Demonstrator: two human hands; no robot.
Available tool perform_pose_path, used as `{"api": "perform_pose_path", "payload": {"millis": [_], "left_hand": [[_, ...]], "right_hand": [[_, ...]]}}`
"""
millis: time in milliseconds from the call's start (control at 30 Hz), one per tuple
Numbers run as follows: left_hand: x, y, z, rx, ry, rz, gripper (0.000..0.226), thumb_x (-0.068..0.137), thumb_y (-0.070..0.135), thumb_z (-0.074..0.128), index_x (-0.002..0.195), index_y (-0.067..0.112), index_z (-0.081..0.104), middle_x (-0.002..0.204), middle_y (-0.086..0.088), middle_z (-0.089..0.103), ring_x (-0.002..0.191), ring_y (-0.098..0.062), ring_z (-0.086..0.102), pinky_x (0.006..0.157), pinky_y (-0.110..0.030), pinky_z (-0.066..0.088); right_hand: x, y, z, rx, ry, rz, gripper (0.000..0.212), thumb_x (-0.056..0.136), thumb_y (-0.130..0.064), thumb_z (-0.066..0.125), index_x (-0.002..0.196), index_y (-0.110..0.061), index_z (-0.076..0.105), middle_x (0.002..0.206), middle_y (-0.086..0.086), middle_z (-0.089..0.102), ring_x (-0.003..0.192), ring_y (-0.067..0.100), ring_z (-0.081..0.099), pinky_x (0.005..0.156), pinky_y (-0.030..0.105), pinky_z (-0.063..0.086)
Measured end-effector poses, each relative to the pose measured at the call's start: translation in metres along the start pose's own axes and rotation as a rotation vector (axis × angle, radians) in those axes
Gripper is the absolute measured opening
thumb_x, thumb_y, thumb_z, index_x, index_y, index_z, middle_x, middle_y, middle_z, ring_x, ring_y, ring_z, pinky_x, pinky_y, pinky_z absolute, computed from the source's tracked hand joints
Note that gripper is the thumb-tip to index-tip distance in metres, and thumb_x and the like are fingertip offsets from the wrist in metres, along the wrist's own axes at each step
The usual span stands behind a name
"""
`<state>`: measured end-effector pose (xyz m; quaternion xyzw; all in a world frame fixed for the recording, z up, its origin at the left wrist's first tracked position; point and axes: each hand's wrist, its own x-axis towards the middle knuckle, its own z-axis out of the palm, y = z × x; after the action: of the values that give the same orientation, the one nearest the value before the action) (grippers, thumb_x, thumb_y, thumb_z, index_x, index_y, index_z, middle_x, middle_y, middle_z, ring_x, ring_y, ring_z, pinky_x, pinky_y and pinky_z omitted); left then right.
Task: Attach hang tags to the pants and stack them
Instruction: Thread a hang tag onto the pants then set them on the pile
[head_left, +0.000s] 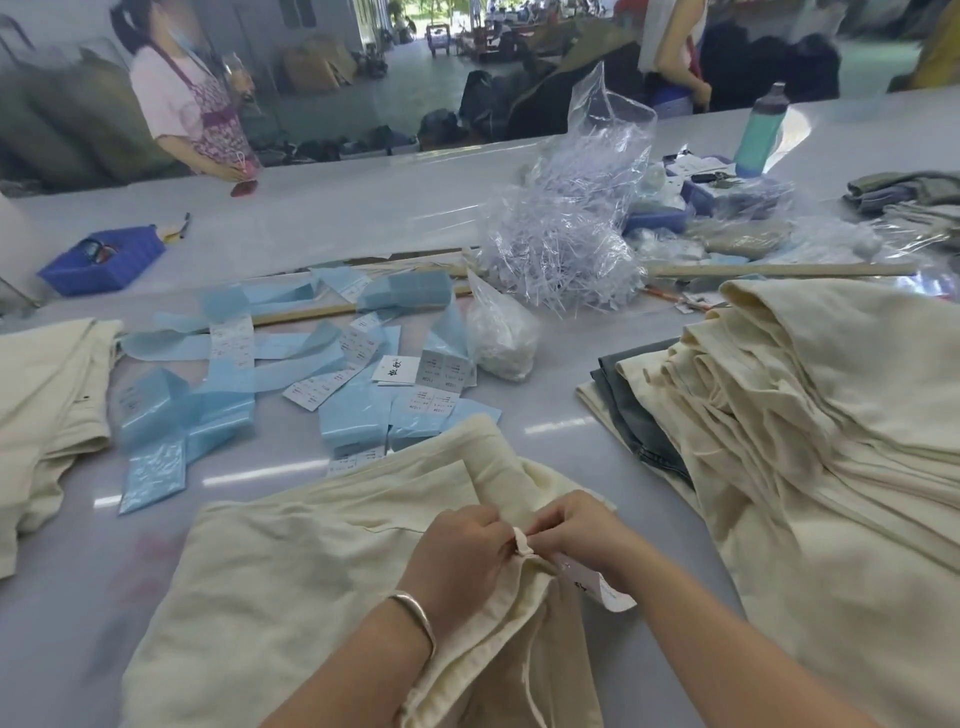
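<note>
pants (291, 587) of soft, cream woven cloth lie rumpled on the near middle of the smooth grey table (545, 431), with a tall folded cream stack (831, 415) at right. both hands meet at the waistband: the left hand (457, 556) and right hand (582, 530) pinch a small belt loop (521, 540), a white hang tag (602, 587) beneath the right. printed labels (231, 343) on glossy blue strips lie farther off, writing too small to read.

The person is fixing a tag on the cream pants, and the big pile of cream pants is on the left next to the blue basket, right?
Not quite. The head view shows the big pile of cream pants on the right side of the table, far from the blue basket. The rest is right: both hands, left hand and right hand, work a hang tag onto the cream pants.
</note>
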<state>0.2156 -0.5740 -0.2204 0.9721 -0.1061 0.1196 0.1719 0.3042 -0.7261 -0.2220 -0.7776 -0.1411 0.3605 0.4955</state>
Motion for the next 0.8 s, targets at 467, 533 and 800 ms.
{"api": "perform_pose_path", "payload": {"millis": [467,533,800], "left_hand": [[-0.001,-0.004,0.009,-0.215,0.051,-0.312,0.01,0.087,0.018,0.063,0.081,0.01,0.063,0.082,-0.002,0.063,0.078,-0.018,0.057,0.073,-0.027,0.044],[-0.001,-0.002,0.006,-0.352,0.086,-0.435,0.01,0.082,0.013,0.067,0.075,0.013,0.061,0.075,0.0,0.063,0.073,-0.014,0.057,0.068,-0.025,0.045],[0.009,0.008,-0.011,-1.25,-0.028,-0.674,0.006,0.069,0.012,0.06,0.07,0.009,0.055,0.09,-0.014,0.074,0.061,-0.013,0.06,0.048,-0.019,0.038]], "right_hand": [[-0.011,0.008,-0.009,0.162,0.008,0.003,0.036,0.07,0.007,0.069,0.101,-0.011,0.07,0.088,0.004,0.06,0.062,0.007,0.056,0.059,0.019,0.047],[-0.018,0.015,-0.016,-0.008,-0.022,-0.058,0.055,0.066,-0.003,0.077,0.116,-0.023,0.064,0.103,-0.004,0.06,0.08,0.007,0.059,0.068,0.016,0.049],[-0.041,0.049,0.001,-0.531,0.151,-0.286,0.04,0.076,-0.036,0.058,0.115,-0.034,0.049,0.11,-0.017,0.055,0.099,0.01,0.058,0.083,0.034,0.05]]}}
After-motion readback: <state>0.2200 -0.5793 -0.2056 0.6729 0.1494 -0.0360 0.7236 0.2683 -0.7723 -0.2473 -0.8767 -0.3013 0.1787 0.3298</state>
